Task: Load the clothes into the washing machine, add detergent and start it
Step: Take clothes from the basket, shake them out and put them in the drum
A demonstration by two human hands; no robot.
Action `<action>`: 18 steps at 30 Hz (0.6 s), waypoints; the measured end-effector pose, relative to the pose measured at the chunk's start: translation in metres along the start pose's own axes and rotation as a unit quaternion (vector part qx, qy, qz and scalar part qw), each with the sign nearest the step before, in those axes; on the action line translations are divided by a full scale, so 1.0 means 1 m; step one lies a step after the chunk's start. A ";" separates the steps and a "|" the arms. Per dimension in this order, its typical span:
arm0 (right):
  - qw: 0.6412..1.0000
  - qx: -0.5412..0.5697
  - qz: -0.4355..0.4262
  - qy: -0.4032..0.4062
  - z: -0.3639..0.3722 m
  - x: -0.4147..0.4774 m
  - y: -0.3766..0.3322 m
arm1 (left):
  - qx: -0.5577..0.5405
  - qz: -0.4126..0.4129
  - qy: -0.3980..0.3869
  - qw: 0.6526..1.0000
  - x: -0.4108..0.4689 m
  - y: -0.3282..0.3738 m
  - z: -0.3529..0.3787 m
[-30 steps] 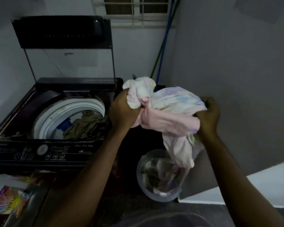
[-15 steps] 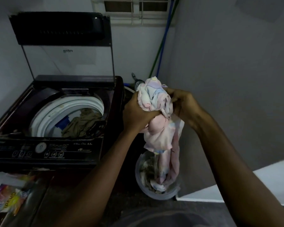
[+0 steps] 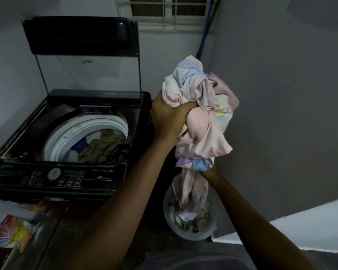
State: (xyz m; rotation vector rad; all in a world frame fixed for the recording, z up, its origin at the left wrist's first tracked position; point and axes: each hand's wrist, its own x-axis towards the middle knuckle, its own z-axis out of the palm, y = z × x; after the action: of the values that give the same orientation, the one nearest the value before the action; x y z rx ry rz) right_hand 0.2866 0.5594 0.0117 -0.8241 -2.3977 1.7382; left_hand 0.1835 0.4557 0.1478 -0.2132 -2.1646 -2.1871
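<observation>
Clothes, loading step: pastel garment (image 3: 201,121) bunched in our clenched left hand (image 3: 170,121), tail gripped by our right hand (image 3: 210,171) above the bucket (image 3: 191,233); next we swing it left into the open drum (image 3: 86,133).

- You are standing in a home laundry corner: a top-loading washing machine (image 3: 66,137) is sitting open against the wall.
- A bucket (image 3: 189,230) of clothes is waiting beside it.
- A detergent packet (image 3: 12,232) is lying nearby, and a barred window (image 3: 172,10) is showing above.
</observation>
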 end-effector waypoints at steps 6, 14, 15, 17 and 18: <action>0.978 0.012 -0.100 0.181 -0.072 0.011 -0.002 | 0.124 0.092 0.021 0.988 0.028 -0.025 -0.057; 0.942 0.225 -0.145 0.201 -0.071 -0.003 -0.094 | 0.127 -0.022 -0.091 0.987 0.009 -0.063 -0.055; 0.948 0.224 -0.150 0.171 -0.061 -0.005 -0.108 | 0.144 -0.016 -0.117 0.983 0.003 -0.063 -0.049; 0.964 0.190 -0.164 0.089 -0.042 -0.007 -0.130 | 0.157 -0.014 -0.155 0.975 -0.005 -0.065 -0.040; 0.973 0.163 -0.157 0.054 -0.036 -0.007 -0.138 | 0.143 -0.018 -0.172 0.975 -0.006 -0.066 -0.039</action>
State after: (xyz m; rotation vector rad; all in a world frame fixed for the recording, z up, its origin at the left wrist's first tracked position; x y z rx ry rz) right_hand 0.2529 0.5571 0.1503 -0.4541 -1.9675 1.8292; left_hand 0.1785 0.4176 0.0812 -0.5764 -2.6494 -1.9378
